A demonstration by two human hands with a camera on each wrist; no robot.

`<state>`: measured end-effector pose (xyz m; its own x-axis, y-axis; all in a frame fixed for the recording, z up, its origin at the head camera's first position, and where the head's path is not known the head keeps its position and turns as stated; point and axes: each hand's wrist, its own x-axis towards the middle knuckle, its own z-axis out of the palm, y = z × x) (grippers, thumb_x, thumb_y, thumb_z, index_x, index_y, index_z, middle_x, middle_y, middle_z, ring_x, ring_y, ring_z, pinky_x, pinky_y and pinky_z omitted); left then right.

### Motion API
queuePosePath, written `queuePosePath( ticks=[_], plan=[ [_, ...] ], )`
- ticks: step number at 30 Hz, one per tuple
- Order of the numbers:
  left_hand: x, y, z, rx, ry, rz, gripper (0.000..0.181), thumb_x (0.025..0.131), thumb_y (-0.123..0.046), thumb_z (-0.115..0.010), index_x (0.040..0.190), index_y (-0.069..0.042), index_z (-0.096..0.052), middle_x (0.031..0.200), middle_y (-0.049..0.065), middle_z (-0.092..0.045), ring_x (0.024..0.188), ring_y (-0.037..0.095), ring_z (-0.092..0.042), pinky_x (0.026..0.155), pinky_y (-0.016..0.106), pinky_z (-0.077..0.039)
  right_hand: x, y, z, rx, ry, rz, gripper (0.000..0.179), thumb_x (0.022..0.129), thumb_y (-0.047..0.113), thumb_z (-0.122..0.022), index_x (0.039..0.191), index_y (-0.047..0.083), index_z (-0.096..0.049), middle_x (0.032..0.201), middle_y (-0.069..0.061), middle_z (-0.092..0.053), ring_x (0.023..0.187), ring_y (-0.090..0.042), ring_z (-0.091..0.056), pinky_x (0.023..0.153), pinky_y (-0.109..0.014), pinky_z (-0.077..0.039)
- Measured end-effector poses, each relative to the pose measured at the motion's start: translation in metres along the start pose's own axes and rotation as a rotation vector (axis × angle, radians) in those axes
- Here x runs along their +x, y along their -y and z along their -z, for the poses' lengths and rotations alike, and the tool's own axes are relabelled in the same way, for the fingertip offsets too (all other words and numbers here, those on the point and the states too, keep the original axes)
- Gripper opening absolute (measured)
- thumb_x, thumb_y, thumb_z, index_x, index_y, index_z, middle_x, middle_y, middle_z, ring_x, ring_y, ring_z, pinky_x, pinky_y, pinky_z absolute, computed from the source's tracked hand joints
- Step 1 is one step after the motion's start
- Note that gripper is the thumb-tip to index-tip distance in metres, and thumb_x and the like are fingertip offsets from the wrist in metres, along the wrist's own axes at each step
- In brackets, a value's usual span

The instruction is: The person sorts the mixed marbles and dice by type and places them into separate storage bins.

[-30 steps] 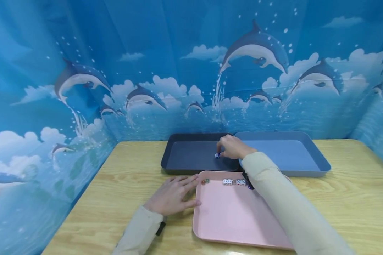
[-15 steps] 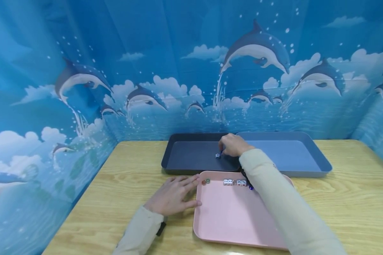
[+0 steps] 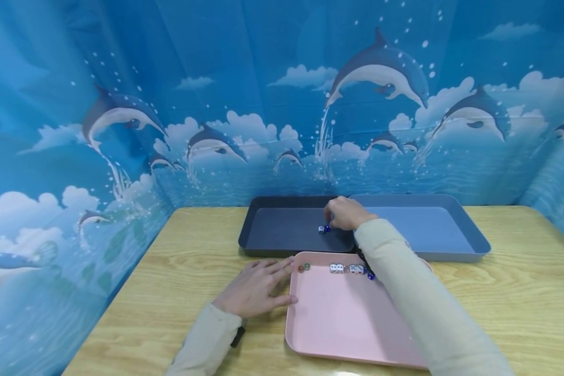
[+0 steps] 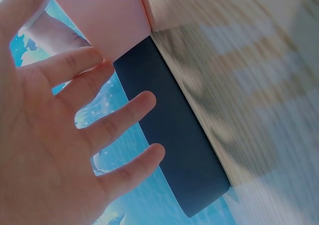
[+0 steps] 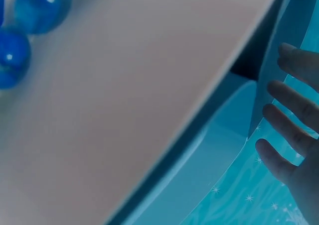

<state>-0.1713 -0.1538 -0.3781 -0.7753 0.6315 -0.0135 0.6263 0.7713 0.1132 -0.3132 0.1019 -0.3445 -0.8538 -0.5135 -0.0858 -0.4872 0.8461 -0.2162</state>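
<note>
My right hand (image 3: 349, 213) is over the right end of the dark grey tray (image 3: 282, 230). Its fingertips are close beside a small blue die (image 3: 327, 228), which sits against a white die (image 3: 321, 230) on the tray floor. In the right wrist view the thumb and index tips are close together, and the other fingers (image 5: 288, 128) are spread with nothing visible in them. With spread fingers, my left hand (image 3: 258, 288) rests at the left rim of the pink tray (image 3: 343, 318). In the left wrist view its palm (image 4: 45, 130) is empty.
Several white dice (image 3: 337, 268) line the pink tray's far side. A green marble (image 3: 307, 267) and a reddish marble (image 3: 301, 269) lie in its far left corner. Blue marbles (image 5: 42, 6) are partly behind my right forearm. A blue-grey tray (image 3: 418, 230) adjoins the dark one.
The blue die, partly covered by my right fingers before, now shows plainly beside the white die. My right hand has shifted very slightly right. The left hand stays put.
</note>
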Motion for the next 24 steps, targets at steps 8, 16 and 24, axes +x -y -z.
queuePosePath(
  ticks=[8,16,24],
  plan=[
    [0.000,0.000,0.000,-0.021,0.002,0.002,0.072,0.098,-0.057,-0.058,0.157,-0.018,-0.041,0.159,0.003,-0.040,0.133,0.034,-0.051,0.108,0.062,-0.040,-0.003,-0.002,0.000,0.007,0.007,-0.003,0.015,0.094,0.001,-0.067,0.104,0.004,-0.078,0.113,-0.017,-0.070,0.104,-0.034,-0.066,0.086,-0.046,-0.056],
    [0.000,-0.001,-0.001,-0.027,0.013,0.009,0.073,0.098,-0.057,-0.058,0.157,-0.019,-0.041,0.159,0.002,-0.040,0.134,0.034,-0.051,0.108,0.061,-0.040,-0.007,-0.003,-0.003,0.005,-0.001,-0.007,0.013,0.093,0.001,-0.068,0.099,0.006,-0.079,0.109,-0.016,-0.071,0.100,-0.033,-0.066,0.083,-0.045,-0.057],
    [0.000,0.001,0.000,-0.023,-0.001,-0.002,0.073,0.098,-0.057,-0.059,0.157,-0.018,-0.041,0.159,0.004,-0.041,0.132,0.035,-0.052,0.107,0.061,-0.041,-0.013,-0.001,0.002,-0.017,-0.031,-0.021,0.012,0.093,0.004,-0.071,0.100,0.008,-0.079,0.108,-0.013,-0.068,0.105,-0.035,-0.056,0.087,-0.050,-0.052]
  ],
)
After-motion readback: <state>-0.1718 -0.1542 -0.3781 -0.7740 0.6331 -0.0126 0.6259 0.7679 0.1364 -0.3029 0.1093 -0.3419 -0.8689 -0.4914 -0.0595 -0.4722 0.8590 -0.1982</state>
